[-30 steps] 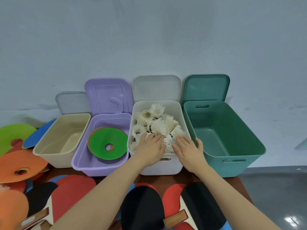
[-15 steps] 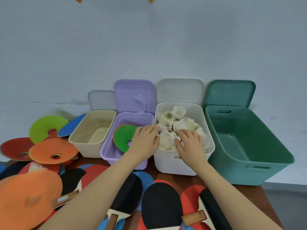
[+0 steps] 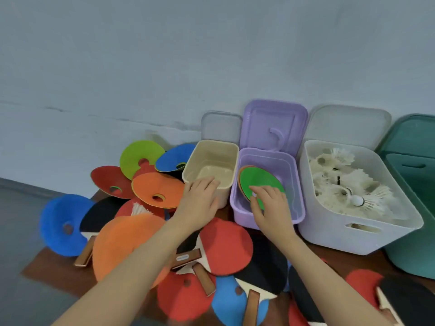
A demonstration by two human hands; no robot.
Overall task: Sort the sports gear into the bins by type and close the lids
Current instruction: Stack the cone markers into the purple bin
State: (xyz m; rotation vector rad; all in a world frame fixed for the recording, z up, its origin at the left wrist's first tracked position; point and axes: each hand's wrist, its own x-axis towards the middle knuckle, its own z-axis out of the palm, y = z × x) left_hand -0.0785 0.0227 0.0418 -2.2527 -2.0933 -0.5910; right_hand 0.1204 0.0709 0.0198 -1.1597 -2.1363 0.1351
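Observation:
Four open bins stand in a row by the wall: beige (image 3: 231, 158), purple (image 3: 293, 184), white (image 3: 329, 234) and green (image 3: 412, 260). Shuttlecocks (image 3: 348, 184) fill the white bin. A green disc (image 3: 261, 180) lies on an orange one inside the purple bin. My right hand (image 3: 270, 208) reaches over the purple bin's front rim, fingertips touching the green disc. My left hand (image 3: 200, 203) hovers at the beige bin's front rim with relaxed fingers, holding nothing. The beige bin looks bare inside.
Coloured discs, among them an orange one (image 3: 157, 191), are piled left of the bins. One shuttlecock (image 3: 140, 209) sticks out of that pile. Table tennis paddles (image 3: 226, 245) cover the table's front. Each bin's lid, such as the purple lid (image 3: 273, 123), leans on the wall.
Both hands left the shuttlecocks in the white bin and moved left; the right now touches the green disc, the left is at the beige bin. My view swung left.

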